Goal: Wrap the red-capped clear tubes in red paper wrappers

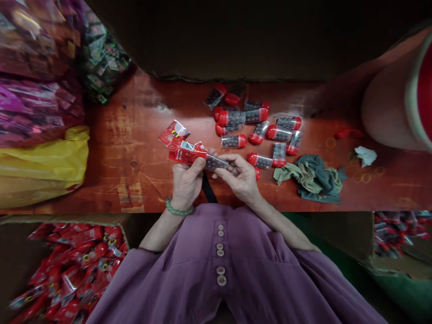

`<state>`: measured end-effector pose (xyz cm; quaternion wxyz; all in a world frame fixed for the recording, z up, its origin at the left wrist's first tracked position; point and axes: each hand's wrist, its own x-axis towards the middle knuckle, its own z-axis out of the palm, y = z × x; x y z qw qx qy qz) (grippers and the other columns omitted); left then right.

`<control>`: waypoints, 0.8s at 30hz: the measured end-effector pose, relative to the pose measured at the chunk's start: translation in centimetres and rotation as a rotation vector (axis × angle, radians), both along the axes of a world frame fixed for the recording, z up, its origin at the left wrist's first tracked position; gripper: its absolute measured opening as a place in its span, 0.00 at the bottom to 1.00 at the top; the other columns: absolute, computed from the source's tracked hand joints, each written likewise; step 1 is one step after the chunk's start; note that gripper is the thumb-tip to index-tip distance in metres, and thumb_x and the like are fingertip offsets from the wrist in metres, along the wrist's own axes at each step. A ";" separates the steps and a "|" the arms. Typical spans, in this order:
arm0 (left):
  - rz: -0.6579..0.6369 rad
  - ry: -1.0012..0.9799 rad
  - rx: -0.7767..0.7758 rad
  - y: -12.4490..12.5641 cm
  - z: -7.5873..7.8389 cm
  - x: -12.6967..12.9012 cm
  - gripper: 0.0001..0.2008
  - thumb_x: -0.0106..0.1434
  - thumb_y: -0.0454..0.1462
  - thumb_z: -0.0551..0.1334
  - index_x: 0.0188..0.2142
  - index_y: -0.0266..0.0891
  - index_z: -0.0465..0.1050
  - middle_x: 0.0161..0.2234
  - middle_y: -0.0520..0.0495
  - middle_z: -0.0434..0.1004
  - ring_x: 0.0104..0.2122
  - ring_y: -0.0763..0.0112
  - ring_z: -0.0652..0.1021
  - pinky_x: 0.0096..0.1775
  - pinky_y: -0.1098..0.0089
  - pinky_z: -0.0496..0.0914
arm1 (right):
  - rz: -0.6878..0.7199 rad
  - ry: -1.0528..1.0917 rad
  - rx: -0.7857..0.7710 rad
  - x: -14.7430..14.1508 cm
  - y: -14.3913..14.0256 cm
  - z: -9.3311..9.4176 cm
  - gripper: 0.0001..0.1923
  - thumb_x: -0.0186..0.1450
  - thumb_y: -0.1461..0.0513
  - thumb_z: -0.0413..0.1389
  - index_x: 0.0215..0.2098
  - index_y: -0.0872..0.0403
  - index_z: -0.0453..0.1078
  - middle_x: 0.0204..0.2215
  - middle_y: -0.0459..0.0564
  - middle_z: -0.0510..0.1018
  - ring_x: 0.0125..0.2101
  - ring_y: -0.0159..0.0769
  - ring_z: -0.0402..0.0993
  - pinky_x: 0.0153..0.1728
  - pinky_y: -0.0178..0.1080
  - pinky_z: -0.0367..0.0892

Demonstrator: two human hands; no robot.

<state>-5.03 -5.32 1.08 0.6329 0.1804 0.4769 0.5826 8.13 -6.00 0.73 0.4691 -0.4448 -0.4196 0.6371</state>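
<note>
Two hands work above the red table (111, 166): the left hand (185, 182) pinches red packets (184, 150), the right hand (243, 179) a dark-dotted tube (215, 163) meeting them. Keeping both in line, with light pressure, should prevent creasing. Leftward, tabletop stretches toward the yellow bag (43, 164); the front edge runs beneath; rightward, scattered tubes (231, 118) crowd.

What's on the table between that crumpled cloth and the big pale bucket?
In the head view, a white scrap, a red scrap and some thin yellowish loops lie between the cloth and bucket.
</note>
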 end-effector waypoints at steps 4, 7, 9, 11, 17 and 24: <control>-0.104 -0.016 0.087 -0.2 0.2 -0.1 0.15 0.52 0.46 0.75 0.37 0.41 0.82 0.31 0.49 0.83 0.29 0.71 0.81 0.33 0.72 0.76 | 0.015 0.060 -0.018 -0.2 0.4 0.5 0.15 0.61 0.55 0.66 0.42 0.52 0.70 0.31 0.43 0.80 0.28 0.27 0.79 0.34 0.34 0.79; -0.196 0.001 0.096 -0.3 0.2 -0.3 0.15 0.54 0.45 0.75 0.38 0.40 0.82 0.26 0.50 0.79 0.21 0.74 0.75 0.26 0.73 0.72 | 0.049 0.098 -0.096 -0.3 0.7 0.9 0.15 0.61 0.55 0.66 0.41 0.52 0.71 0.29 0.42 0.79 0.26 0.27 0.78 0.30 0.32 0.77; -0.200 -0.007 0.079 -0.4 0.4 -0.6 0.19 0.53 0.48 0.75 0.40 0.40 0.82 0.30 0.48 0.81 0.26 0.71 0.78 0.31 0.70 0.75 | 0.054 0.118 -0.129 -0.5 0.8 1.0 0.17 0.60 0.55 0.67 0.42 0.52 0.70 0.30 0.42 0.80 0.26 0.27 0.79 0.29 0.31 0.76; -0.144 -0.022 0.074 -0.4 0.4 -0.8 0.23 0.52 0.52 0.74 0.43 0.42 0.81 0.38 0.45 0.83 0.35 0.65 0.81 0.38 0.67 0.77 | 0.045 0.151 -0.140 -0.8 0.9 0.9 0.19 0.59 0.55 0.68 0.43 0.51 0.69 0.32 0.42 0.80 0.26 0.27 0.79 0.30 0.32 0.77; 0.002 0.068 0.054 -1.4 0.2 -0.9 0.17 0.56 0.50 0.72 0.38 0.41 0.82 0.40 0.45 0.83 0.38 0.67 0.81 0.38 0.71 0.77 | 0.065 0.205 -0.097 -1.4 0.9 0.9 0.17 0.58 0.57 0.68 0.40 0.49 0.69 0.36 0.43 0.77 0.28 0.28 0.78 0.32 0.36 0.78; -0.039 0.153 0.027 -3.7 0.9 -1.5 0.18 0.55 0.49 0.73 0.40 0.41 0.81 0.41 0.45 0.82 0.40 0.67 0.81 0.47 0.66 0.78 | 0.159 0.239 -0.013 -3.4 -0.3 -0.4 0.23 0.56 0.54 0.69 0.37 0.51 0.61 0.38 0.41 0.70 0.24 0.20 0.67 0.26 0.29 0.70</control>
